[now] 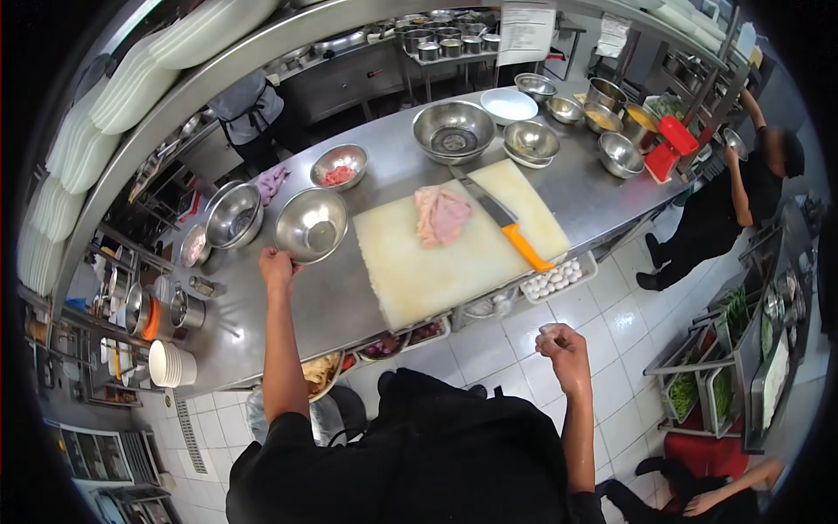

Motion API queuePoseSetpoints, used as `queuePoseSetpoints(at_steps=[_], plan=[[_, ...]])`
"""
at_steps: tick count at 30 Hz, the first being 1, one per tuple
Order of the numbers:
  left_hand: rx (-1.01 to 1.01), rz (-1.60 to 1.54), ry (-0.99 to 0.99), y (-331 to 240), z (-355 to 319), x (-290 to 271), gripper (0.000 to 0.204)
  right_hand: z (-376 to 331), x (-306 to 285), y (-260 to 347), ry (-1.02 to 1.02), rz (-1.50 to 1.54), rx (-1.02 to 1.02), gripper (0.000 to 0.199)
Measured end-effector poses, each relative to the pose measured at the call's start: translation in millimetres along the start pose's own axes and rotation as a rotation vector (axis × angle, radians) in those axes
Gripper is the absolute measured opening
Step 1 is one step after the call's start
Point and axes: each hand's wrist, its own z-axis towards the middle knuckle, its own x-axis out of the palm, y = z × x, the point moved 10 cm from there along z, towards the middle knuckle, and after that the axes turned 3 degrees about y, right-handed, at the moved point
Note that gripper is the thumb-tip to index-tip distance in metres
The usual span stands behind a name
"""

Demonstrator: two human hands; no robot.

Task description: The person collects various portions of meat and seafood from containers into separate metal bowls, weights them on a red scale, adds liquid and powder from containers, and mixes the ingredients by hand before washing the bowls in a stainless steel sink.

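Note:
My left hand [278, 267] is closed on the near rim of a steel mixing bowl [295, 229] that looks empty. My right hand [565, 354] hangs in the air off the counter's front edge, fingers curled in, with nothing visible in them. Between the hands lies a pale cutting board [393, 266]. A flat piece of pale pink raw meat [442, 217], like chicken, rests on it. To the right of the meat is a knife [519, 240] with an orange handle, lying across a second board [530, 199].
Behind stand a bowl of pink meat pieces [339, 167], a large bowl [452, 133] and a white plate [509, 106]. A red scale [670, 150] is at the right. Below the counter is an egg tray [557, 279]. A co-worker [716, 214] stands at the right; another person sits lower right.

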Motion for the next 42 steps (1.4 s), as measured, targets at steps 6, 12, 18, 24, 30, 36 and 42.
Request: queuePoseSetpoints(at_steps=[6, 12, 18, 24, 30, 36, 42], plan=[[0.004, 0.062, 0.206, -53, -84, 108, 0.028, 15, -80, 6, -0.017, 0.069, 0.028, 0.014], [0.106, 0.066, 0.559, -98, -146, 296, 0.032, 72, -136, 44, -0.043, 0.014, -0.048, 0.01], [0.14, 0.101, 0.888, -104, -202, 498, 0.032, 87, -215, 55, -0.189, 0.038, -0.047, 0.011], [0.254, 0.125, 0.935, -129, -238, 693, 0.027, 21, -338, -11, -0.546, 0.214, 0.037, 0.013], [0.206, 0.298, 0.855, -114, -245, 819, 0.026, -54, -427, -96, -0.831, 0.411, 0.156, 0.013], [-0.05, 0.119, 0.736, -75, -222, 851, 0.029, -74, -518, -137, -0.899, 0.524, 0.15, 0.01], [-0.015, 0.002, 0.609, -126, -205, 812, 0.022, -42, -615, -103, -0.789, 0.347, 0.174, 0.011]])
